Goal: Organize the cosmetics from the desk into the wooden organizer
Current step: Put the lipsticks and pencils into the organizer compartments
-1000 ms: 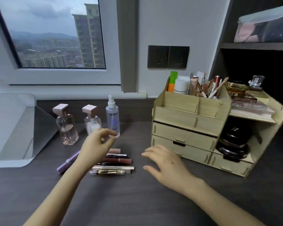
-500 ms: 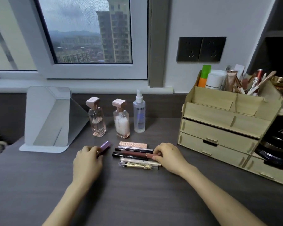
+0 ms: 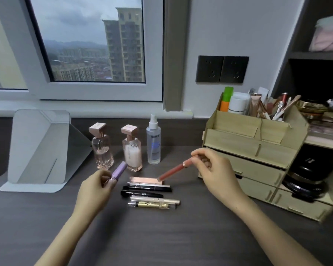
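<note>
My left hand holds a purple lip gloss tube, lifted off the dark desk. My right hand pinches the cap end of a red lip gloss tube, tilted down to the left above the row. Several slim cosmetics lie in a row between my hands: a pink stick, black tubes, a gold one. The wooden organizer stands at the right, its top bins full of brushes and tubes.
Two pink-capped perfume bottles and a clear spray bottle stand behind the row. A folding white mirror stand sits at the left. A black compact fills the organizer's side shelf. Wall sockets are above.
Both hands have lifted off the desk, the left with the purple tube, the right with the red tube pulled out of the row. The camera has tilted slightly.
</note>
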Motion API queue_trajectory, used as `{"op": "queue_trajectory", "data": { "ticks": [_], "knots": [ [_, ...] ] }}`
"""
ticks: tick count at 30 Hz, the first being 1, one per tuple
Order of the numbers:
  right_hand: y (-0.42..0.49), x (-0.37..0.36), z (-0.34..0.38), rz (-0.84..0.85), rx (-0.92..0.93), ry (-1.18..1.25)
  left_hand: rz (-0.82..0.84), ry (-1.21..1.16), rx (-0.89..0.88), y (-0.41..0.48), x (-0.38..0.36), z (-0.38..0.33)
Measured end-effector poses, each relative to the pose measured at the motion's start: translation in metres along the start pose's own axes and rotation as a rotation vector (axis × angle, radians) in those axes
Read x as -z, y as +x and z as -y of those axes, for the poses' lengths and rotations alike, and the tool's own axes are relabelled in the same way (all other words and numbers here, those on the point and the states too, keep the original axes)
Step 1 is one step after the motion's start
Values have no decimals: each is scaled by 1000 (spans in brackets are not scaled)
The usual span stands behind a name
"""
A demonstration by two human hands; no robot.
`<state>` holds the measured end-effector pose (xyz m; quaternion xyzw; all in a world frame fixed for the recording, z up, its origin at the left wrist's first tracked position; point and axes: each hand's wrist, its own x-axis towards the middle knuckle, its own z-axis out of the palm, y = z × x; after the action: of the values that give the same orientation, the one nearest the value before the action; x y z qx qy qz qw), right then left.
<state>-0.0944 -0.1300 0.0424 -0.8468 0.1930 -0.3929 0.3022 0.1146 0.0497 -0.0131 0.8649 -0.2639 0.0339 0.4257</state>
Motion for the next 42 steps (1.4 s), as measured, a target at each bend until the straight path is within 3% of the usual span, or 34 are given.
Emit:
{"op": "queue_trajectory", "data": {
  "ticks": [6, 11, 15, 18, 21, 27, 30, 32, 35, 38, 42],
  "knots": [
    [22, 83, 27, -377, 105, -65, 290, -725, -96, -2, -20, -102],
    [73, 160, 15, -568, 158, -477, 452, -895, -197, 7, -56, -179],
    [116, 196, -6, -446, 50, -800, 483, -909, -270, 12, -74, -216],
    [133, 204, -24, -302, -22, -885, 482, -910, -282, 17, -86, -233],
    [144, 208, -43, -261, -49, -912, 477, -877, -299, 25, -98, -243],
    [152, 214, -66, -81, -271, -1022, 498, -813, -363, 36, -115, -265],
    [153, 213, -65, -72, -202, -1216, 538, -812, -365, 36, -122, -280],
    [149, 211, -55, -147, -56, -1040, 561, -811, -371, 36, -126, -290],
    [137, 199, -27, -64, -37, -404, 556, -797, -403, 35, -133, -306],
    [133, 188, -21, 2, -24, -358, 543, -798, -442, 33, -141, -321],
    [142, 201, -31, -151, -64, -431, 524, -755, -441, 33, -152, -326]
  ]
}}
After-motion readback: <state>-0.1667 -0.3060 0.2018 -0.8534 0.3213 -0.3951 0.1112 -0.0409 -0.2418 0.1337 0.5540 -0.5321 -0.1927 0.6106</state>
